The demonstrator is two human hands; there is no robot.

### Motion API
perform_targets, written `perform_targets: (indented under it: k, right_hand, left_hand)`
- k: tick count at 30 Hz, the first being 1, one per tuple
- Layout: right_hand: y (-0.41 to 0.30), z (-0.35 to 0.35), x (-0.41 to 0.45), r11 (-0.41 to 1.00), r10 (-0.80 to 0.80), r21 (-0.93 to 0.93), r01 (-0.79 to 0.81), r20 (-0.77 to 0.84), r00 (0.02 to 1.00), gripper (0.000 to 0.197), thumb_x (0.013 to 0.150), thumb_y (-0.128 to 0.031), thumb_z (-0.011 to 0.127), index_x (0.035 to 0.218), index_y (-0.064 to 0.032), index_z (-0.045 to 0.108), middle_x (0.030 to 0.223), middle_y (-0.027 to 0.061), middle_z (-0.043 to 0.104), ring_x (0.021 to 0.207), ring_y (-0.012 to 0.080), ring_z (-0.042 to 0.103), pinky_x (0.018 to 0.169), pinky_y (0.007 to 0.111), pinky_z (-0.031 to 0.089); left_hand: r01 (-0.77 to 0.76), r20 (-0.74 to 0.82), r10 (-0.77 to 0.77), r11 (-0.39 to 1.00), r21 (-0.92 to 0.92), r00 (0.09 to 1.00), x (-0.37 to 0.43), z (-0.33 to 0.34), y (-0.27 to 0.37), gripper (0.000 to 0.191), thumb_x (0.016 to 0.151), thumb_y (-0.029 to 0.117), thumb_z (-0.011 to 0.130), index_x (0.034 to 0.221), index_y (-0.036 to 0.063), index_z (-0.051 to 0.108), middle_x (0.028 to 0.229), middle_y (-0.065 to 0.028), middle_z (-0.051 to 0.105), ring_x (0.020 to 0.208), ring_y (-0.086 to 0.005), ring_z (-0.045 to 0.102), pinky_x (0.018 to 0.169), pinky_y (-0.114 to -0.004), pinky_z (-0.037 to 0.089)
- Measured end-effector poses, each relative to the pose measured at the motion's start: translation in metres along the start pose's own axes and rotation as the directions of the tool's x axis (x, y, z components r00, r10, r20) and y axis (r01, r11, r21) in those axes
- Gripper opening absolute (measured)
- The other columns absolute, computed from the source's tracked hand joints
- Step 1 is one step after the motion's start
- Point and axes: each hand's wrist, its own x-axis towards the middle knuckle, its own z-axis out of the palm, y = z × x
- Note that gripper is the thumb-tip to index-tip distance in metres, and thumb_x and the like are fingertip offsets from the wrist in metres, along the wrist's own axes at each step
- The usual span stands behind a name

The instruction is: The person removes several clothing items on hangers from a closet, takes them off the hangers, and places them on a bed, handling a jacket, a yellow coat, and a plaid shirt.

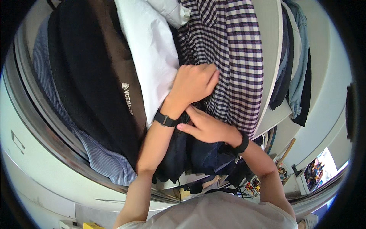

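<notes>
My left hand [196, 83], with a black watch [165, 119] on its wrist, reaches across the hanging clothes. Its fingers are curled against a black-and-white checked shirt [243, 63]; whether cloth is pinched in them is hidden. Below it, my right hand [210, 127] wears a black wristband [243, 143]. Its thumb is spread, and its fingertips pass under my left wrist among dark garments [206, 157], out of sight. A white garment [151, 51] hangs just left of my left hand, beside a brown one [125, 68] that bears pale writing.
Black clothes [83, 71] and a blue striped garment [108, 166] hang at the left, by the wardrobe's sliding-door track [25, 77]. A white divider panel [268, 65] stands right of the checked shirt. Beyond it hang a denim garment [298, 57] and other clothes.
</notes>
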Motion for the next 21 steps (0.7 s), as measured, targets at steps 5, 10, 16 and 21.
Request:
perform_targets:
  k: [5, 10, 16, 21]
  right_hand:
    - [0.009, -0.022, -0.015, 0.964, 0.101, 0.224, -0.143, 0.189, 0.977, 0.049, 0.102, -0.032, 0.057, 0.125, 0.0096, 0.044, 0.106, 0.0198, 0.056, 0.092, 0.0229, 0.058, 0.083, 0.036, 0.048]
    - [-0.003, -0.050, -0.030, 0.890, 0.192, 0.358, -0.283, 0.270, 0.943, 0.054, 0.101, -0.028, 0.058, 0.142, 0.0026, 0.040, 0.128, 0.0138, 0.057, 0.111, 0.0192, 0.056, 0.095, 0.035, 0.047]
    - [0.008, -0.079, -0.037, 0.889, 0.311, 0.285, -0.359, 0.199, 0.929, 0.065, 0.092, -0.014, 0.073, 0.145, 0.0028, 0.040, 0.118, 0.0042, 0.058, 0.094, 0.0078, 0.058, 0.081, 0.024, 0.053]
    - [0.037, -0.072, -0.041, 0.910, 0.279, -0.276, -0.310, -0.144, 0.949, 0.049, 0.085, -0.001, 0.069, 0.129, 0.0097, 0.052, 0.118, 0.0197, 0.055, 0.102, 0.0264, 0.062, 0.087, 0.034, 0.054]
  left_hand:
    - [0.040, -0.044, -0.044, 0.996, -0.083, 0.998, 0.025, 0.003, 0.033, 0.022, 0.090, 0.020, 0.060, 0.075, 0.0043, 0.059, 0.064, -0.0118, 0.063, 0.051, -0.0316, 0.062, 0.048, -0.041, 0.049]
    - [0.326, -0.259, -0.340, 0.940, -0.097, 0.904, 0.051, -0.002, 0.055, 0.022, 0.093, 0.018, 0.055, 0.078, 0.0019, 0.058, 0.070, -0.0211, 0.065, 0.063, -0.0409, 0.064, 0.057, -0.049, 0.050]
    - [0.645, -0.304, -0.629, 0.762, -0.057, 0.716, 0.065, 0.011, 0.044, 0.026, 0.097, 0.022, 0.048, 0.091, -0.0001, 0.059, 0.084, -0.0268, 0.068, 0.083, -0.0490, 0.064, 0.073, -0.056, 0.050]
    - [0.679, -0.125, -0.668, 0.729, 0.089, 0.734, 0.027, 0.037, -0.019, 0.026, 0.092, 0.019, 0.056, 0.106, -0.0029, 0.057, 0.096, -0.0276, 0.069, 0.092, -0.0469, 0.066, 0.080, -0.052, 0.052]
